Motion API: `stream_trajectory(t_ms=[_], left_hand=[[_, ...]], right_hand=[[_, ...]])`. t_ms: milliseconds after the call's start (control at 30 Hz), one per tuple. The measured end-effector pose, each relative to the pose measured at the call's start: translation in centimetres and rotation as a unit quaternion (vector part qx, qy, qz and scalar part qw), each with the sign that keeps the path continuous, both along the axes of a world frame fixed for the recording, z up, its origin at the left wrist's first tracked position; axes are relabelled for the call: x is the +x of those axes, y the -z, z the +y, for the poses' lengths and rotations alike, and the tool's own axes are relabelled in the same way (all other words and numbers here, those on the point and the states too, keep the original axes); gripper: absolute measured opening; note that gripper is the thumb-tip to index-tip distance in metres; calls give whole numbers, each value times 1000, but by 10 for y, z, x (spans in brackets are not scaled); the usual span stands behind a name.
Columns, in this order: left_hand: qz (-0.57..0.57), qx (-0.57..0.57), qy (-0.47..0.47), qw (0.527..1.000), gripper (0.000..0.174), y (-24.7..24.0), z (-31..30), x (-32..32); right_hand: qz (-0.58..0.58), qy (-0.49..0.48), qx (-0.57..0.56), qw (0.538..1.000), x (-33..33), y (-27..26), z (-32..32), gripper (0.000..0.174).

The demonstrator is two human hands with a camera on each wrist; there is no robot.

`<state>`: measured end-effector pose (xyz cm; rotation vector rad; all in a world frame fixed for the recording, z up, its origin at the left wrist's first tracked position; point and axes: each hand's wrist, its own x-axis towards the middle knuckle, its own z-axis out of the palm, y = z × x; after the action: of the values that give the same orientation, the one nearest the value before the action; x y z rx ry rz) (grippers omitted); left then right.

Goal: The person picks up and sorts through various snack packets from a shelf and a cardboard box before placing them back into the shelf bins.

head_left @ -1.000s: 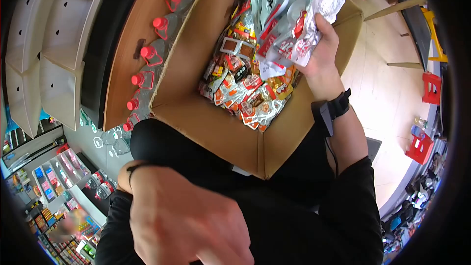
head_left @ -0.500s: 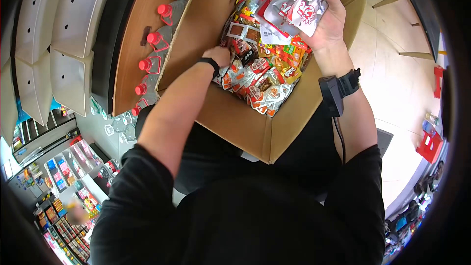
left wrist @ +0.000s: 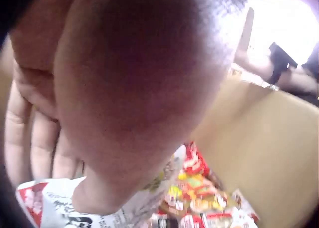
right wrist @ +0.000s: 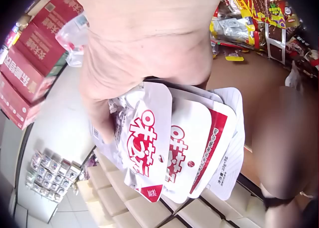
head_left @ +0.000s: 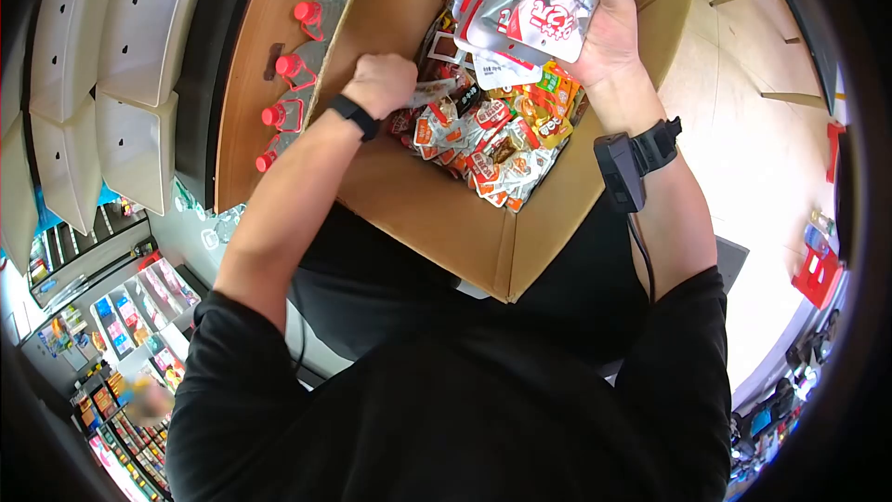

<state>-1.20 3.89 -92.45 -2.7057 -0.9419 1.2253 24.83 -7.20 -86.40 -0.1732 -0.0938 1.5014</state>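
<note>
My left hand (head_left: 383, 82) is at the left side of an open cardboard box (head_left: 409, 223), pinching a white snack packet (head_left: 431, 92) between thumb and fingers. The left wrist view shows this packet (left wrist: 60, 200) to be white with dark print and a red corner. With my right hand (head_left: 609, 42) I grip a fanned stack of silver-and-red snack pouches (head_left: 548, 19) over the far right part of the box. Their red lettering faces down and outward in the right wrist view. Beneath both hands lie many small snack packets (head_left: 492, 153) on the box floor.
Left of the box, clear bottles with red caps (head_left: 291, 67) line a wooden surface (head_left: 243, 98). Pale bins (head_left: 144, 33) stand beyond. The box's near edge sits at the person's lap (head_left: 372, 302). A red crate (head_left: 818, 277) is on the floor at right.
My left hand went from above the lap down into the box, then drew up and left with the white packet. My right hand keeps hold of the pouches, which now appear slightly further left.
</note>
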Motion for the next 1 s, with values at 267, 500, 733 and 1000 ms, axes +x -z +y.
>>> stream_trajectory(t_ms=[267,500,733,1000], left_hand=[[-519,85,159,835,35,-141,1,6],[-629,164,163,742,30,-152,-8,12],[-690,135,149,696,38,-131,-12,16],[-737,25,85,670,33,-125,-16,19]], right_hand=[[-52,-31,18,998,-1,20,1,47],[-63,-35,19,997,3,26,-6,52],[-90,40,-36,995,-2,33,-12,67],[-102,-52,127,985,15,51,-14,68]])
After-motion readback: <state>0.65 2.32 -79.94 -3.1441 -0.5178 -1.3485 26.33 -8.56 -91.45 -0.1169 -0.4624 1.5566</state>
